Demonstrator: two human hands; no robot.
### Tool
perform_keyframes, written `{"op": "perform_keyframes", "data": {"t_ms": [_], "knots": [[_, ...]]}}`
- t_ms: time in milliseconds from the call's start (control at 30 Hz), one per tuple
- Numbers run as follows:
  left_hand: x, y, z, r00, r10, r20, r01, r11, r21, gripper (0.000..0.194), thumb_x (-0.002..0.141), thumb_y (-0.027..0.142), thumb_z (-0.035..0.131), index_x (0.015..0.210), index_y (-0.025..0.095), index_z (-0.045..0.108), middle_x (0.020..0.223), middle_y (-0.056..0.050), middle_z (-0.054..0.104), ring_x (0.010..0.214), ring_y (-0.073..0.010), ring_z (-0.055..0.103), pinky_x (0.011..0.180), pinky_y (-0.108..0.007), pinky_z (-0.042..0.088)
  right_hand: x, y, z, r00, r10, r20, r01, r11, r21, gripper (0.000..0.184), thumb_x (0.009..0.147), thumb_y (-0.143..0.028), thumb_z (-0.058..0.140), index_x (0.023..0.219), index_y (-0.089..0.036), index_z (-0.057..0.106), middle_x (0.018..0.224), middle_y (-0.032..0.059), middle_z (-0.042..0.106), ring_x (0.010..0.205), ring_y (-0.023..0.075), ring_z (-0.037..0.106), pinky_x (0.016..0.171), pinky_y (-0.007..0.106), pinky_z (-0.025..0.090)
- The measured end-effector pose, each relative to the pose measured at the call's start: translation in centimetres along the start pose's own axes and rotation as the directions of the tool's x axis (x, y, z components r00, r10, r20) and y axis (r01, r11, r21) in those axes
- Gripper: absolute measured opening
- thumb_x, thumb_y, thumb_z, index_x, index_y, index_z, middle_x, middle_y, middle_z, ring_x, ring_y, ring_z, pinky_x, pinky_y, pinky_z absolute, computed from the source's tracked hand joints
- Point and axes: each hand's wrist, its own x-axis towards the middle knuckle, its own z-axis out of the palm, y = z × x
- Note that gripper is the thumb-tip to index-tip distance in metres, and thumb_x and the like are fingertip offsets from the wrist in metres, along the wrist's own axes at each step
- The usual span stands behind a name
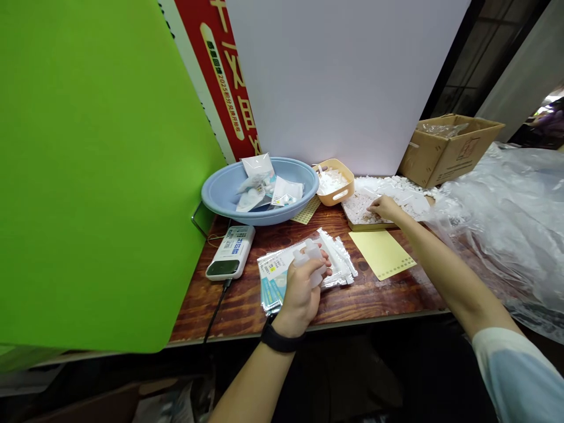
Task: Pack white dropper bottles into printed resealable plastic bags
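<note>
Trouble could start with the small translucent plastic bottle, held in the curled fingers of the left hand at lower centre, above a stack of sealed clear packets. A loose grip could drop it onto the stack or let it roll off the edge of the wooden table. The right hand, fingers bunched narrowly, rests on loose white plastic pieces in a shallow tray at centre right; whether it pinches one, I cannot tell. A careless sweep could scatter pieces into the crumpled plastic sheeting beside it, where they would be hard to find. Toward upper centre, the blue basin and orange caddy sit close together, so a stray forearm could knock them.
</note>
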Motion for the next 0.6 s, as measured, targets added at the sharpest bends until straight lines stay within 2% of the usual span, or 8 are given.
{"op": "perform_keyframes", "data": {"t_ms": [67,133,200,300,400,467,600], "knots": [[-0.1,0.1,-0.2,1.000,0.009,0.002,-0.009,1.000,0.004,0.030,0.049,0.016,0.074,0.076,0.010,0.063,0.071,-0.003,0.064,0.061,-0.0106,0.056,0.055,-0.022,0.045,-0.2,0.0,0.1,0.997,0.073,-0.009,-0.070,0.974,0.214,0.034,0.092,-0.035,0.059,0.120,-0.014,0.058,0.118,0.0096,0.061,0.100,0.0209,0.063,0.084,0.041,0.055],[-0.1,0.2,-0.5,1.000,0.016,0.003,-0.016,1.000,0.004,0.029,0.049,0.017,0.074,0.075,0.010,0.063,0.070,-0.002,0.064,0.061,-0.0104,0.056,0.054,-0.021,0.045,-0.4,-0.2,0.1,0.988,0.152,0.005,-0.140,0.892,0.429,0.035,0.092,-0.035,0.058,0.121,-0.015,0.057,0.119,0.0101,0.060,0.101,0.0212,0.062,0.084,0.042,0.055],[-0.1,0.3,-0.6,1.000,0.020,0.002,-0.020,1.000,0.006,0.029,0.050,0.016,0.073,0.077,0.011,0.064,0.069,-0.001,0.063,0.061,-0.0103,0.056,0.054,-0.021,0.045,-0.7,-0.5,0.0,0.974,0.224,0.020,-0.189,0.769,0.611,0.035,0.093,-0.035,0.058,0.122,-0.016,0.057,0.121,0.0097,0.060,0.102,0.0213,0.062,0.085,0.042,0.055],[-0.2,0.2,-0.6,1.000,0.021,0.002,-0.021,1.000,0.011,0.033,0.050,0.016,0.073,0.081,0.011,0.064,0.069,0.000,0.063,0.061,-0.0103,0.056,0.054,-0.021,0.045,-1.2,-1.1,-0.4,0.948,0.315,0.053,-0.225,0.540,0.811,0.036,0.093,-0.035,0.058,0.123,-0.016,0.056,0.121,0.0096,0.060,0.102,0.0217,0.062,0.084,0.043,0.055],[-0.2,-0.1,-0.5,1.000,0.020,0.003,-0.020,1.000,0.021,0.035,0.049,0.018,0.073,0.081,0.010,0.063,0.069,0.000,0.062,0.061,-0.0101,0.056,0.053,-0.020,0.045,-2.1,-1.6,-0.8,0.921,0.380,0.091,-0.220,0.312,0.924,0.035,0.093,-0.035,0.058,0.122,-0.016,0.056,0.120,0.0094,0.060,0.101,0.0213,0.062,0.083,0.042,0.055],[-0.1,-0.3,-0.5,1.000,0.020,0.005,-0.020,0.999,0.034,0.034,0.049,0.019,0.072,0.081,0.010,0.063,0.069,0.000,0.062,0.061,-0.0099,0.056,0.054,-0.020,0.045,-2.9,-1.9,-1.0,0.908,0.401,0.120,-0.211,0.191,0.959,0.034,0.093,-0.034,0.058,0.121,-0.016,0.056,0.119,0.0091,0.060,0.100,0.0205,0.063,0.083,0.041,0.055],[-0.1,-0.6,-0.5,0.999,0.029,0.012,-0.030,0.997,0.072,0.031,0.050,0.022,0.071,0.077,0.011,0.061,0.071,-0.001,0.062,0.060,-0.0096,0.056,0.054,-0.021,0.045,-5.0,-2.5,-1.1,0.905,0.388,0.175,-0.208,0.046,0.977,0.033,0.093,-0.033,0.058,0.120,-0.015,0.057,0.118,0.0089,0.061,0.098,0.0200,0.063,0.081,0.040,0.056]]}}
